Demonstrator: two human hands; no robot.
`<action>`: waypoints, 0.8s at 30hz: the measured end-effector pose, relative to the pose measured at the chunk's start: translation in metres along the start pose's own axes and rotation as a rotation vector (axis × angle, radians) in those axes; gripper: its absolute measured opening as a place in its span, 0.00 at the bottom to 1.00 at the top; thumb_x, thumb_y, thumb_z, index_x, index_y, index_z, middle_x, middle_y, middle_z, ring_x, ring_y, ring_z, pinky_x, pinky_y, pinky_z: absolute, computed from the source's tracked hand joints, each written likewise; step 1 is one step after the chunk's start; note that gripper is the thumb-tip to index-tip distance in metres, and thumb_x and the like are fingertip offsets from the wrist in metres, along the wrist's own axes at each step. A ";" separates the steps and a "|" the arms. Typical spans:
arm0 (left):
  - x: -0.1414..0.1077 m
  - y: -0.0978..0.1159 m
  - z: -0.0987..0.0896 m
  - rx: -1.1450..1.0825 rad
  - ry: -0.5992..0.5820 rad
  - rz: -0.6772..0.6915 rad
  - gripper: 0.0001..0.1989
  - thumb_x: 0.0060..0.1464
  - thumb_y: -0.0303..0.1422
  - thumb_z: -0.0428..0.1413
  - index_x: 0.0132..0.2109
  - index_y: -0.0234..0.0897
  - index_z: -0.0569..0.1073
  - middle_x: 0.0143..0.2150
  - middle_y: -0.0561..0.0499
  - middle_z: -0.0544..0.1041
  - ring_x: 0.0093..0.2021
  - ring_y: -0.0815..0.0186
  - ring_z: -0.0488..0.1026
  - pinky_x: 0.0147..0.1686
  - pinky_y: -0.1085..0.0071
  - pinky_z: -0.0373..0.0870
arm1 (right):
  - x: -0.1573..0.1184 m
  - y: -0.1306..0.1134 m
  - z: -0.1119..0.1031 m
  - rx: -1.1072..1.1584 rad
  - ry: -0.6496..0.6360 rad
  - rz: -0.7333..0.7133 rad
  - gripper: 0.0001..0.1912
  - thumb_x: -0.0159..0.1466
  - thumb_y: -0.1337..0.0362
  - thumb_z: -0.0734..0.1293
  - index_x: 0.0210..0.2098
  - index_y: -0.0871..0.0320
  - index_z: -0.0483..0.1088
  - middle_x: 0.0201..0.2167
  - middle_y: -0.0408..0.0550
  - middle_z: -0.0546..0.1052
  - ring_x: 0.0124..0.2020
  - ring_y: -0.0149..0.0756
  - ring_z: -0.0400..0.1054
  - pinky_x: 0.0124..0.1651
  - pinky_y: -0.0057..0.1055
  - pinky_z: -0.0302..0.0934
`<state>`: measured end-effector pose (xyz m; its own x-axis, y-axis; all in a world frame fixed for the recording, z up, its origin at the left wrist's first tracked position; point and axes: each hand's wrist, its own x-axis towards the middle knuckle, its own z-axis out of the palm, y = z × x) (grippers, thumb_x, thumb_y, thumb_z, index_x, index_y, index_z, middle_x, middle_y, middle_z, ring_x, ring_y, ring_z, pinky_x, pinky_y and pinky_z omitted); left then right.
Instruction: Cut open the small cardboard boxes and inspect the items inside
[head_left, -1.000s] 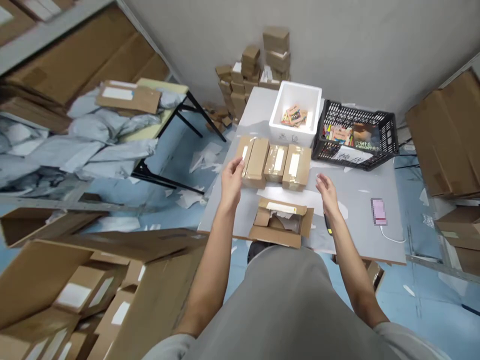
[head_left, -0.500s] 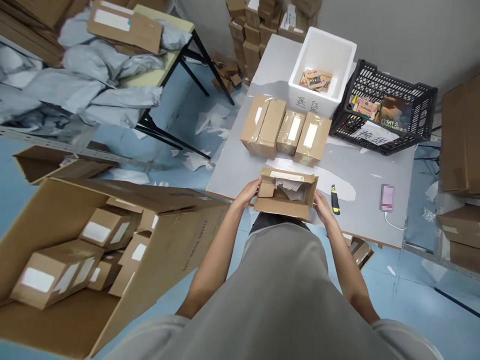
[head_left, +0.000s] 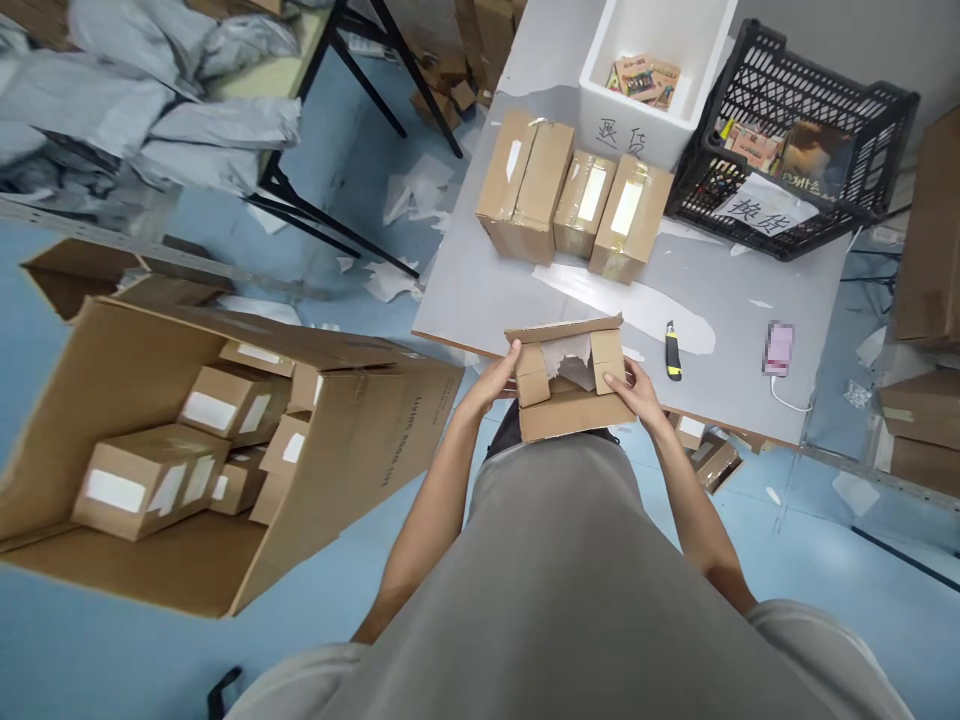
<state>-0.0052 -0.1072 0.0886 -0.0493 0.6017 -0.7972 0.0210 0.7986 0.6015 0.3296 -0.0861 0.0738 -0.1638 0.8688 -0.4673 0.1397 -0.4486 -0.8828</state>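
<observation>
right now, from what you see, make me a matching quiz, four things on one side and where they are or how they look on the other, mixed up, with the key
Things
1. small open carton
2. utility knife
3. slatted crate
4. large carton

Descriptions
A. black, with a handwritten paper sheet on its front
B. left of the table, with smaller boxes inside
C. held between the left hand and right hand
D. lying on the table, black and yellow

Pairs: 1-C, 2-D, 3-A, 4-B
</observation>
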 end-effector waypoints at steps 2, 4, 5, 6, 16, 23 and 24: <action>-0.011 -0.011 0.012 0.008 -0.016 0.036 0.49 0.59 0.79 0.53 0.58 0.39 0.85 0.53 0.34 0.89 0.55 0.42 0.86 0.53 0.52 0.84 | -0.023 0.007 -0.003 -0.001 0.045 -0.004 0.47 0.58 0.33 0.83 0.67 0.50 0.76 0.74 0.59 0.77 0.72 0.59 0.75 0.76 0.58 0.70; -0.019 -0.024 0.025 0.011 -0.027 0.098 0.47 0.59 0.77 0.55 0.59 0.40 0.84 0.56 0.34 0.88 0.59 0.41 0.85 0.56 0.51 0.84 | -0.050 0.016 -0.007 0.018 0.111 -0.012 0.45 0.59 0.31 0.82 0.66 0.50 0.76 0.73 0.60 0.78 0.72 0.59 0.75 0.77 0.58 0.70; -0.022 -0.030 0.031 0.017 -0.031 0.132 0.45 0.60 0.76 0.56 0.59 0.40 0.83 0.57 0.35 0.87 0.61 0.41 0.84 0.58 0.50 0.83 | -0.065 0.021 -0.008 0.033 0.146 -0.015 0.45 0.59 0.30 0.81 0.65 0.50 0.77 0.73 0.59 0.79 0.72 0.59 0.75 0.77 0.57 0.70; -0.025 -0.037 0.036 0.028 -0.037 0.163 0.43 0.61 0.74 0.58 0.58 0.40 0.83 0.58 0.35 0.87 0.62 0.41 0.83 0.59 0.49 0.82 | -0.081 0.027 -0.010 0.050 0.183 -0.018 0.44 0.60 0.30 0.81 0.64 0.50 0.77 0.72 0.59 0.79 0.72 0.58 0.75 0.77 0.57 0.70; -0.039 -0.087 0.143 0.195 -0.273 0.303 0.33 0.55 0.53 0.71 0.60 0.38 0.81 0.64 0.39 0.86 0.64 0.44 0.82 0.67 0.51 0.77 | -0.261 0.102 -0.031 0.179 0.585 0.051 0.36 0.60 0.28 0.80 0.52 0.49 0.80 0.63 0.55 0.85 0.68 0.54 0.77 0.77 0.55 0.67; -0.068 -0.108 0.209 0.392 -0.481 0.375 0.33 0.58 0.50 0.68 0.66 0.39 0.81 0.67 0.43 0.85 0.65 0.49 0.82 0.66 0.58 0.78 | -0.329 0.153 -0.062 0.328 0.730 0.195 0.38 0.58 0.23 0.76 0.46 0.49 0.80 0.57 0.52 0.87 0.62 0.52 0.79 0.67 0.51 0.73; -0.070 -0.110 0.217 0.424 -0.487 0.383 0.33 0.58 0.50 0.67 0.66 0.39 0.81 0.67 0.43 0.85 0.64 0.49 0.82 0.66 0.58 0.78 | -0.331 0.160 -0.071 0.344 0.740 0.198 0.39 0.58 0.22 0.75 0.46 0.49 0.80 0.56 0.52 0.87 0.59 0.51 0.79 0.64 0.49 0.74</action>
<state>0.2126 -0.2344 0.0663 0.4838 0.6976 -0.5285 0.3360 0.4096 0.8481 0.4751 -0.4309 0.0909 0.5323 0.6266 -0.5692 -0.2271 -0.5420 -0.8091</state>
